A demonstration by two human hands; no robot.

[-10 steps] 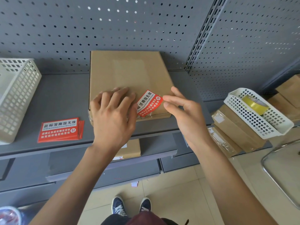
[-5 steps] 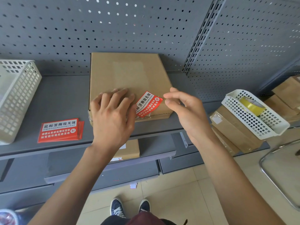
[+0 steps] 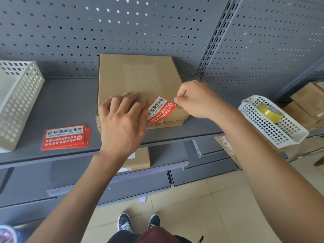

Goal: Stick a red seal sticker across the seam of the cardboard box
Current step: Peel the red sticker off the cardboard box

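A flat brown cardboard box (image 3: 136,76) lies on the grey shelf (image 3: 61,106) against the pegboard wall. A red seal sticker (image 3: 160,110) sits tilted on the box's front right part, its lower end reaching over the front edge seam. My left hand (image 3: 122,120) rests flat on the box's front left, fingers spread a little, its thumb side touching the sticker's left end. My right hand (image 3: 196,99) is curled, thumb and forefinger pinched at the sticker's upper right corner.
A stack of red stickers (image 3: 64,137) lies on the shelf left of the box. A white basket (image 3: 19,102) stands at the far left. Another white basket (image 3: 259,134) with a yellow tape roll (image 3: 269,110) sits right, on stacked cartons. A small box (image 3: 140,158) lies on the lower shelf.
My right hand has turned from stretched fingers on the sticker's right edge to a curled pinch at its upper corner. The sticker lies a little flatter. My left hand has stayed put.
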